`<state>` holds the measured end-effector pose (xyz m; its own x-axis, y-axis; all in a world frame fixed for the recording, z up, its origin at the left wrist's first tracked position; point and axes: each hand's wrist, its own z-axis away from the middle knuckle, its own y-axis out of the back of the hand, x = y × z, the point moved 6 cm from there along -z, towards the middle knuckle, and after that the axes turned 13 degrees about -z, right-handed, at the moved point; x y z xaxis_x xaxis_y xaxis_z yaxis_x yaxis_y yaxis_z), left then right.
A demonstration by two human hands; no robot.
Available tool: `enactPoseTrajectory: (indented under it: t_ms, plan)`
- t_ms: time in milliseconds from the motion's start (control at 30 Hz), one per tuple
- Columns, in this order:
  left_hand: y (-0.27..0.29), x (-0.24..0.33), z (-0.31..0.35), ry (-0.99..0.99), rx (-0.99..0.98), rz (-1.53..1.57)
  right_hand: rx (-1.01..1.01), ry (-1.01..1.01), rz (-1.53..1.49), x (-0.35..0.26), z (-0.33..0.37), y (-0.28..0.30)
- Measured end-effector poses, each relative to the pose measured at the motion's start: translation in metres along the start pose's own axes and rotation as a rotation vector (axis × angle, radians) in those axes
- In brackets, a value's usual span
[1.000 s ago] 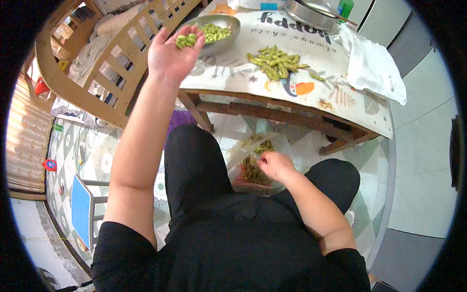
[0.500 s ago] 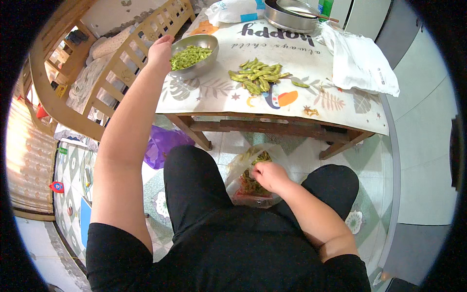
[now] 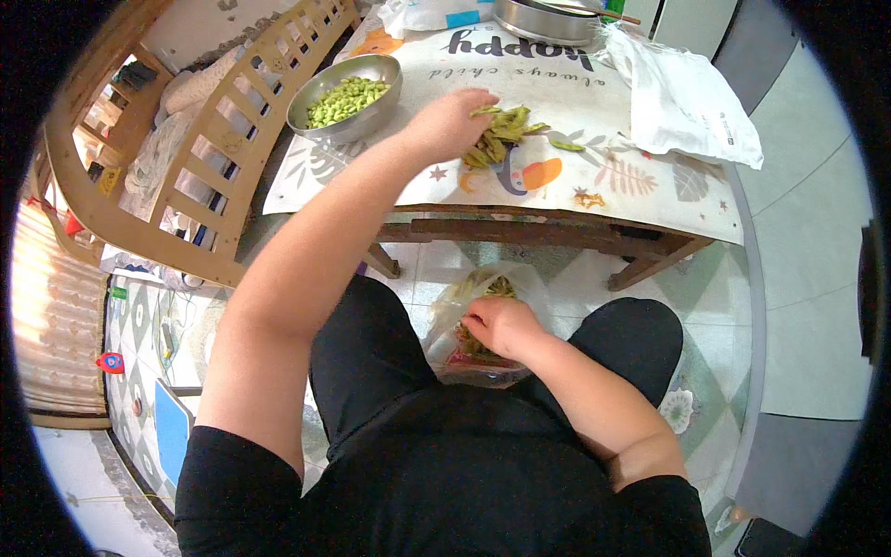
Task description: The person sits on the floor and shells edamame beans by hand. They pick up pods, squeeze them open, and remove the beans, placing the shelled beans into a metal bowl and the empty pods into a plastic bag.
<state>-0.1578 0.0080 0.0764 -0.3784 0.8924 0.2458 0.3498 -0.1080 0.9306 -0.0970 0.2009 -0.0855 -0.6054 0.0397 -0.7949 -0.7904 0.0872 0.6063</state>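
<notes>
My left hand (image 3: 453,123) reaches across the table to a pile of green soybean pods (image 3: 501,136). Its fingers stretch over the pile's left side, tips partly hidden; no pod shows clearly in them. To its left, a steel bowl (image 3: 385,100) holds shelled green beans (image 3: 345,101). Between my knees, my right hand (image 3: 506,327) is over a clear plastic bag (image 3: 534,288) with empty husks (image 3: 499,287) in it. The fingers there are curled together, and whatever they may hold is hidden.
One loose pod (image 3: 567,146) lies right of the pile. A white plastic bag (image 3: 687,102) covers the table's right side. Steel pans (image 3: 548,24) and another bag (image 3: 432,15) stand at the back. A wooden bed rail (image 3: 200,167) borders the left.
My left hand has left the bowl's rim and moved right to the pods. The bowl sits slightly further left in view. My right hand has shifted slightly left over the bag.
</notes>
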Motion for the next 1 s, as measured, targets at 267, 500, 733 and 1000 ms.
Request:
enactPoseTrajectory:
  t_ms: [267, 500, 733, 1000]
  plan:
    - [-0.018, 0.014, 0.02, -0.045, 0.065, -0.217, -0.041, -0.014, 0.026, -0.003, 0.008, 0.005]
    - [0.005, -0.002, 0.042, 0.131, 0.346, 0.217, 0.048, -0.094, -0.081, -0.009, 0.007, 0.025]
    - [-0.046, 0.029, 0.144, 0.443, 0.05, 1.283, 0.309, -0.127, -0.942, -0.003, 0.006, 0.044]
    - [-0.114, 0.027, 0.228, 0.512, -0.138, 1.156, 0.241, -0.202, -0.987, 0.01, 0.008, 0.02]
